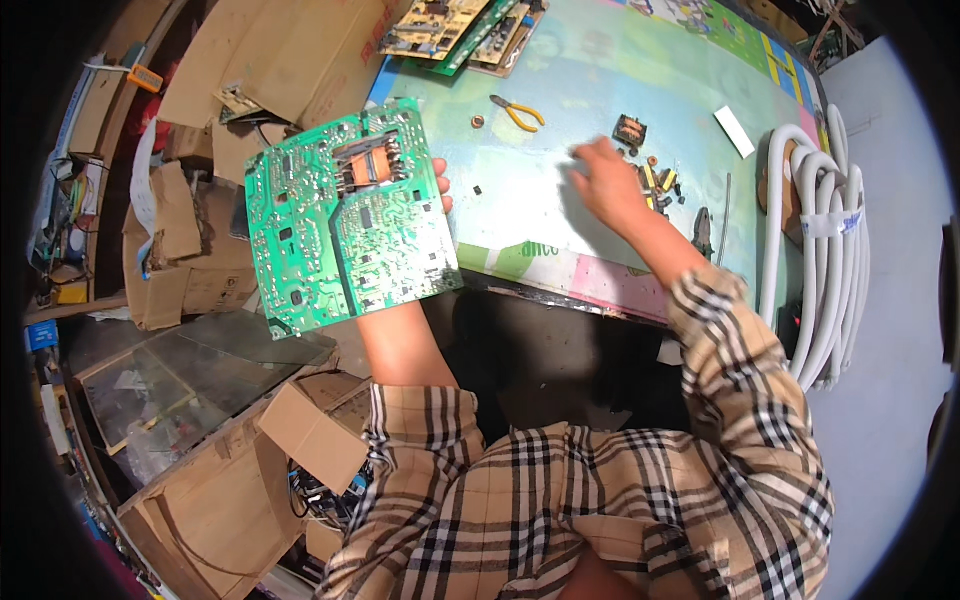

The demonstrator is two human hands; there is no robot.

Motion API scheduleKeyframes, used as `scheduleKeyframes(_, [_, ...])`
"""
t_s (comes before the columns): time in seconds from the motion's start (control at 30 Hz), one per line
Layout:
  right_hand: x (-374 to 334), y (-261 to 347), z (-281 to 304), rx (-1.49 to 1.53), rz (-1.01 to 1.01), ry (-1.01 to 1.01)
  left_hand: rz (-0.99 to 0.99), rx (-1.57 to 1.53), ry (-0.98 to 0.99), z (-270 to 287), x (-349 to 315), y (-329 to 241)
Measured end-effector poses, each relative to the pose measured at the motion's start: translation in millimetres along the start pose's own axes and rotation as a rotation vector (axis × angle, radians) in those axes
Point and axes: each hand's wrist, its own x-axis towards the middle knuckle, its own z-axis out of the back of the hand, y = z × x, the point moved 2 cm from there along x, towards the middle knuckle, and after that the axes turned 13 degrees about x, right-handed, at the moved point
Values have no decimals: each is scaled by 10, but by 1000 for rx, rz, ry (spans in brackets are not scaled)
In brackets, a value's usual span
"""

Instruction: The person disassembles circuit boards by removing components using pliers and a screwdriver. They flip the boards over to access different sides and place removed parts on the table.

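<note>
Plaid shirt (520, 490) fills six o'clock, its left sleeve leading to the left hand (442, 186), mostly hidden beneath a green board (390, 240) at ten o'clock; that grip is closed on the board, fingers showing past its three o'clock edge. A copper coil (370, 166) shows toward the board's twelve o'clock edge. Between one and two, the right hand (607, 187) is over the tabletop (530, 175), its grip partly spread, nothing seen in it. Just beyond lie a transformer (630, 131) at one and loose parts (655, 182) at two. Yellow-handled pliers (508, 105) lie at twelve, a stack of boards (445, 35) farther out. Coiled white hose (825, 260) hangs near three, and an open carton (315, 435) sits near eight.
</note>
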Motion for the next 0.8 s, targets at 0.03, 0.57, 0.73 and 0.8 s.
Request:
scheduleKeyframes(0.03, [233, 75, -181, 14, 84, 5, -12, 8, -76, 40, 33, 55])
scheduleKeyframes(0.57, [-25, -373, -225, 41, 107, -465, -147, -110, 97, 114, -240, 119])
scheduleKeyframes(0.73, [-304, -786, 394, -389, -35, -439, -70, -97, -45, 194, -368, 55])
scheduleKeyframes(0.8, [-104, -541, 321, -299, 80, -367, -41, -206, 19, -6, -363, 79])
